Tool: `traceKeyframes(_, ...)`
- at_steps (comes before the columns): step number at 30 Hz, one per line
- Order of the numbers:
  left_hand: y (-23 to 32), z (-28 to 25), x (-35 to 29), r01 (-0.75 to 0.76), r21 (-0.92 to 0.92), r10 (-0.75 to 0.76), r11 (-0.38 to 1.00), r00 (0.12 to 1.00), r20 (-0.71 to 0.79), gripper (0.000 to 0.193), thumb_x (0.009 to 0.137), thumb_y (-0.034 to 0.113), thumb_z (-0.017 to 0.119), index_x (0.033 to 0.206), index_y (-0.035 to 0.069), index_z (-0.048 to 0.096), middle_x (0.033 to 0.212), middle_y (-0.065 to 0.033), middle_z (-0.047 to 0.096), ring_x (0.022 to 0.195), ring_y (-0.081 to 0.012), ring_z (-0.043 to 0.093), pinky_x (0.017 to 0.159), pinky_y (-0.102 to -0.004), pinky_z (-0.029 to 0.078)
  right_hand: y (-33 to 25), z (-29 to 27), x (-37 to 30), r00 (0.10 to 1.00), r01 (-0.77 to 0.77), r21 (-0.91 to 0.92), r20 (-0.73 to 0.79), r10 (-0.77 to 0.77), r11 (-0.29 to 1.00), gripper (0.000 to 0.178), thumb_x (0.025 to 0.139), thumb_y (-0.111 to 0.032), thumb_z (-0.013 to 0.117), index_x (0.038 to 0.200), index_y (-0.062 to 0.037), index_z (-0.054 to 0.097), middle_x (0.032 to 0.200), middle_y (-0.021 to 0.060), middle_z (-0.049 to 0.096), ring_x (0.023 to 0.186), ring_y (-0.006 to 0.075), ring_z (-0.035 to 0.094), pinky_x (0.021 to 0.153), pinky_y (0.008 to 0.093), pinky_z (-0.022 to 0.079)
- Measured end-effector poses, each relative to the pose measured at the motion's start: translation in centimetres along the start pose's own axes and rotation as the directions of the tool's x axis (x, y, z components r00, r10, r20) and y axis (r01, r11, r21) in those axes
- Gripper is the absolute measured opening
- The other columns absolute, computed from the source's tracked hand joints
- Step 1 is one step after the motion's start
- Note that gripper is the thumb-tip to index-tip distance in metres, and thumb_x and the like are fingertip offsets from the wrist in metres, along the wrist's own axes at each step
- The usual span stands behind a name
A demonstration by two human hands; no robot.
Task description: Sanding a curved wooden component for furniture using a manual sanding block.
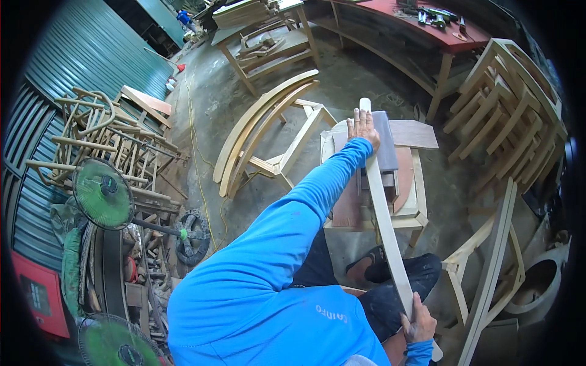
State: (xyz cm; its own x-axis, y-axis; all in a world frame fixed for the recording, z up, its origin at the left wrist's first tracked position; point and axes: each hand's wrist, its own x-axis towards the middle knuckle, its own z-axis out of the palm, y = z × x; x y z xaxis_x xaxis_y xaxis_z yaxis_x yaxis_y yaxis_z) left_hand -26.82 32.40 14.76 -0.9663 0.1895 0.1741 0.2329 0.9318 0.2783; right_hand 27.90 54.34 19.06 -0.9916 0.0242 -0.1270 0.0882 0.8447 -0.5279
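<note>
A long, narrow pale wooden strip point(386, 222) runs from the workbench down past my right knee. My left hand point(364, 128) lies flat over its far part, fingers stretched forward, beside a grey rectangular block point(386, 143). Down at the near end, my right hand point(419, 321) is closed round the strip. Beneath the far part stands a low wooden workbench point(400, 222) with reddish boards on it. A thin flat board point(415, 134) juts out to the right from the block. Whatever is under my left palm is hidden, apart from the strip's rounded tip.
Curved wooden rails point(262, 131) rest on a frame left of the bench. Stacked chair frames point(510, 107) stand right, near long boards point(491, 274). Two green fans point(102, 194) and piled wooden frames point(104, 140) are left. A red table point(421, 24) with tools stands behind.
</note>
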Motion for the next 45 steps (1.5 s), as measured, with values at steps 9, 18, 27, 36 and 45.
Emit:
traceKeyframes(9,6.2,-0.9,-11.2,-0.04,-0.072,0.046,0.997,0.995,0.089,0.077,0.091,0.023,0.052,0.16,-0.001,0.026,0.169,-0.019,0.021,0.159,-0.0363,0.009,0.126,-0.0578,0.011,2.1,2.4,-11.5,0.926,-0.306,-0.012,0.23,0.3,0.952,0.064,0.086,-0.024,0.08,0.145,-0.0126,0.059,0.121,0.0188,0.072,0.105,0.0325,0.073,0.091,0.0399,0.056)
traceKeyframes(18,1.8,2.3,-5.2,-0.045,-0.069,0.048,0.997,0.998,0.051,0.079,0.091,0.025,0.05,0.161,0.001,0.025,0.171,-0.0155,0.018,0.159,-0.0366,0.008,0.127,-0.0581,0.009,0.4,2.3,-6.0,0.997,-0.053,-0.061,-0.055,0.049,0.997,0.08,0.077,-0.033,0.083,0.149,-0.0167,0.052,0.085,0.0167,0.062,0.073,0.04,0.065,0.064,0.0496,0.051)
traceKeyframes(27,4.6,1.0,-8.7,-0.086,-0.062,0.084,0.994,0.996,-0.034,0.076,0.091,0.024,0.055,0.159,0.001,0.029,0.169,-0.0155,0.022,0.158,-0.0373,0.013,0.126,-0.0596,0.012,-0.3,0.2,-8.1,0.991,-0.124,-0.058,0.034,0.126,0.991,0.079,0.073,-0.031,0.086,0.144,-0.014,0.056,0.087,0.0157,0.063,0.072,0.0365,0.066,0.063,0.0457,0.053)
traceKeyframes(36,-0.2,3.7,4.0,-0.044,0.095,0.04,0.994,0.998,0.048,0.078,0.09,0.03,0.049,0.161,0.006,0.029,0.17,-0.0124,0.023,0.159,-0.0353,0.012,0.127,-0.0574,0.01,-0.6,2.2,2.5,0.995,0.061,-0.103,-0.071,-0.068,0.993,0.065,0.079,-0.021,0.08,0.141,-0.0274,0.061,0.082,0.0124,0.056,0.063,0.0351,0.062,0.055,0.0483,0.05)
traceKeyframes(45,-0.6,0.7,10.7,0.048,-0.141,-0.049,0.989,0.999,-0.001,0.072,0.096,0.028,0.048,0.161,0.004,0.027,0.171,-0.0138,0.02,0.159,-0.0334,0.012,0.128,-0.0545,0.01,-6.3,2.3,12.0,0.998,-0.048,-0.123,-0.057,0.041,0.991,0.078,0.08,-0.018,0.08,0.151,-0.0317,0.05,0.08,0.0147,0.053,0.066,0.0381,0.064,0.057,0.0492,0.051)
